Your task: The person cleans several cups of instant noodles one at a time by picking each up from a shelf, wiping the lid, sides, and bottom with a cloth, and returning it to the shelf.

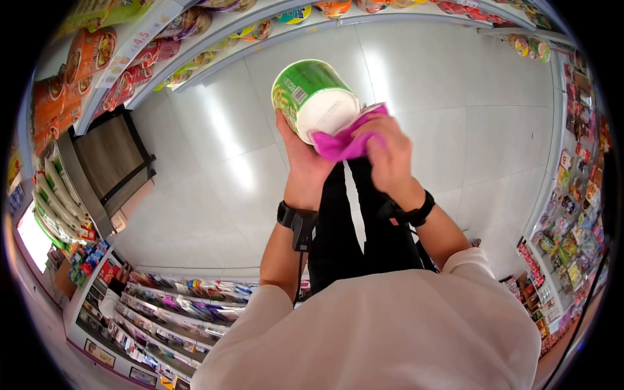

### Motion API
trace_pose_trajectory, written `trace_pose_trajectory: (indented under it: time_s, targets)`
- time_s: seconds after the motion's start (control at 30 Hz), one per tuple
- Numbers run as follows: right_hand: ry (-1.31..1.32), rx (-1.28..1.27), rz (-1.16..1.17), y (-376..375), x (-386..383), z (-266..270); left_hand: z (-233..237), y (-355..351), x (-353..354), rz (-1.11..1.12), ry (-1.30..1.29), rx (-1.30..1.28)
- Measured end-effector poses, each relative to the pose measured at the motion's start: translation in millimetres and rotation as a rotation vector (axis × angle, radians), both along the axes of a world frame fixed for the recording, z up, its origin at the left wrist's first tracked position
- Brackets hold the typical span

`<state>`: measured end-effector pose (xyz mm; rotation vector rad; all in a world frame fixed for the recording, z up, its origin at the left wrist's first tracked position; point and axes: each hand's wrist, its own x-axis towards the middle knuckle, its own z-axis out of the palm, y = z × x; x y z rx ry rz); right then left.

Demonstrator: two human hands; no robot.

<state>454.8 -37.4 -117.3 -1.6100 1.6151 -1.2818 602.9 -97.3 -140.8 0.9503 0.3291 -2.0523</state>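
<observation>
A green instant noodle cup point(318, 78) is tilted on its side, its white bottom turned toward me and a barcode showing on its wall. My left hand point(302, 153) is closed around the cup from below and the left. A bright purple cloth point(344, 144) lies against the edge of the cup's bottom. Bunched in the fingers of my right hand point(388, 153), the cloth hangs partly loose to the left. The right hand is a little blurred. Black straps with small devices sit on both wrists.
Shelves with noodle cups point(253, 29) and orange packs point(88, 58) run along the top and left. A dark-topped box or stand point(112, 156) is at left, near stacked bags point(58, 195). Packaged goods fill the right shelf point(572, 227) and lower-left racks point(169, 312). Grey tiles point(214, 143) cover the floor.
</observation>
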Motion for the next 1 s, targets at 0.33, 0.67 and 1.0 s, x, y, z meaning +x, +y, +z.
trace_pose_trajectory:
  time_s: [0.33, 0.67, 1.0]
  targets:
    - [-1.599, 0.471, -0.343, -40, -1, -18, 5, -3, -1, -0.167, 0.405, -0.198]
    - [-0.351, 0.19, -0.003, -30, -9, 3, 14, 13, 6, -0.3, -0.585, -0.591]
    - [-0.682, 0.242, -0.091, -20, 4, -5, 12, 7, -8, -0.07, 0.227, 0.064]
